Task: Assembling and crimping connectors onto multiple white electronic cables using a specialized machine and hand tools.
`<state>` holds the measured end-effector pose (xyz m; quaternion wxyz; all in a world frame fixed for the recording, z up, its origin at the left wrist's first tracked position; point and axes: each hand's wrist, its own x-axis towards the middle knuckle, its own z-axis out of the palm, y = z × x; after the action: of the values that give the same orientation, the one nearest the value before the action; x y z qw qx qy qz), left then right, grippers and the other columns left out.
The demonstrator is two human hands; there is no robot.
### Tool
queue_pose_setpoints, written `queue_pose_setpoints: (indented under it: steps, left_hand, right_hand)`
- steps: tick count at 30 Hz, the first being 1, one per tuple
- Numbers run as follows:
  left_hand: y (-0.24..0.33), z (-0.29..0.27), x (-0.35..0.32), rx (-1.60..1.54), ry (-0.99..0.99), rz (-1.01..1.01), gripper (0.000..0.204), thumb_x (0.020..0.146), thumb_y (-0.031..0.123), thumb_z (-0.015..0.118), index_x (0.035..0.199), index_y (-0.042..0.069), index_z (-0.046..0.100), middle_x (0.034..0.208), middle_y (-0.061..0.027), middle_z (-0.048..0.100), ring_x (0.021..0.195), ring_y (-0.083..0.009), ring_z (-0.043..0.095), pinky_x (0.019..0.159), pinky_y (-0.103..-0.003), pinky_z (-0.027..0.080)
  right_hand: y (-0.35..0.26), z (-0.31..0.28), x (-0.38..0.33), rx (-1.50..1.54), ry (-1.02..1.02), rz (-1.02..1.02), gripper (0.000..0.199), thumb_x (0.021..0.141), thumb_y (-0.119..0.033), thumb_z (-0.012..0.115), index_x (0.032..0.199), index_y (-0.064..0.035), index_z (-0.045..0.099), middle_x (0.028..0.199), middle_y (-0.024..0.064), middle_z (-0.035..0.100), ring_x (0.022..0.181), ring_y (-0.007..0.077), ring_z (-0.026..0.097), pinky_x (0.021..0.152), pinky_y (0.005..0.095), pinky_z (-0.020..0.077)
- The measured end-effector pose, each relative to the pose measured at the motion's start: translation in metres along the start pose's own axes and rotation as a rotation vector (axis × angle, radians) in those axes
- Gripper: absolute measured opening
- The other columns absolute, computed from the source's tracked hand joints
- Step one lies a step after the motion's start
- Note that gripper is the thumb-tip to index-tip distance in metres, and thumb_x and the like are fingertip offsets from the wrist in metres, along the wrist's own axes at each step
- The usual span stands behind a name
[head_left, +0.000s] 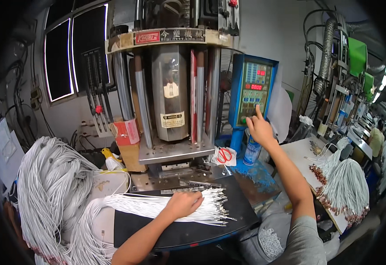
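My left hand point(184, 205) lies over a bundle of white cables point(135, 204), its fingers curled on them near the metal-tipped ends. The bundle stretches across a black work surface point(232, 216) in front of a vertical press point(171, 97). Raised to the right, my right hand point(261, 128) holds nothing. Its index finger is stretched out and touches the button area of a blue control panel point(253, 90) with red lit digits; the other fingers are partly bent. Metal mould parts point(188, 185) sit under the press, just behind the cables.
Large hanks of white cable point(54, 181) fill the left side. A blue spray can point(251, 150) and red-handled scissors point(224, 155) stand and lie beside the press. More bundled cables point(345, 181) rest on a side table at right. A lined bin point(270, 243) with white scraps is below.
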<state>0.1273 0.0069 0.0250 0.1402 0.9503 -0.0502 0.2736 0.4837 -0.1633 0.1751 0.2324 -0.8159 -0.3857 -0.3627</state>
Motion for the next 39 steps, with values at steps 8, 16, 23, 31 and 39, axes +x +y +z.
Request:
queue_pose_setpoints:
  steps: [8, 16, 23, 31, 39]
  left_hand:
    - [0.0010, -0.0042, 0.0043, -0.009, -0.021, -0.004, 0.019, 0.099, 0.027, 0.065, 0.093, 0.009, 0.067, 0.076, -0.0128, 0.072, 0.073, -0.0337, 0.071, 0.063, -0.047, 0.055]
    - [0.0007, -0.0034, 0.0038, -0.002, -0.021, -0.006, 0.020, 0.100, 0.028, 0.065, 0.093, 0.010, 0.067, 0.076, -0.0125, 0.072, 0.072, -0.0337, 0.071, 0.063, -0.046, 0.054]
    - [0.0015, -0.0047, 0.0030, -0.008, -0.022, -0.013, 0.020, 0.100, 0.028, 0.064, 0.093, 0.010, 0.067, 0.076, -0.0127, 0.072, 0.073, -0.0337, 0.071, 0.062, -0.047, 0.054]
    - [0.0030, -0.0068, 0.0037, -0.014, -0.026, -0.022, 0.020, 0.100, 0.029, 0.064, 0.093, 0.010, 0.067, 0.077, -0.0130, 0.072, 0.073, -0.0340, 0.071, 0.062, -0.047, 0.054]
    - [0.0037, -0.0073, 0.0041, 0.005, -0.040, -0.008, 0.020, 0.101, 0.026, 0.062, 0.094, 0.007, 0.065, 0.077, -0.0137, 0.072, 0.072, -0.0345, 0.072, 0.062, -0.046, 0.055]
  right_hand:
    - [-0.0013, -0.0011, 0.0074, 0.020, 0.012, -0.018, 0.039, 0.105, -0.038, 0.057, 0.088, -0.0034, 0.064, 0.157, 0.0281, 0.044, 0.078, 0.0469, 0.070, 0.072, 0.0542, 0.0565]
    - [-0.0016, 0.0002, 0.0063, 0.025, 0.033, -0.027, 0.039, 0.105, -0.039, 0.057, 0.089, -0.0045, 0.065, 0.157, 0.0279, 0.044, 0.078, 0.0462, 0.070, 0.071, 0.0537, 0.0567]
    - [-0.0050, -0.0022, 0.0087, 0.021, -0.001, -0.005, 0.039, 0.105, -0.039, 0.056, 0.090, -0.0038, 0.065, 0.157, 0.0285, 0.044, 0.079, 0.0467, 0.070, 0.072, 0.0536, 0.0568]
    - [-0.0061, -0.0036, 0.0086, 0.026, 0.008, -0.012, 0.040, 0.105, -0.039, 0.056, 0.090, -0.0028, 0.065, 0.157, 0.0294, 0.043, 0.080, 0.0469, 0.070, 0.073, 0.0538, 0.0567]
    - [-0.0041, -0.0014, 0.0094, 0.036, -0.003, 0.003, 0.040, 0.105, -0.039, 0.057, 0.090, -0.0026, 0.065, 0.157, 0.0297, 0.042, 0.082, 0.0479, 0.070, 0.075, 0.0543, 0.0566]
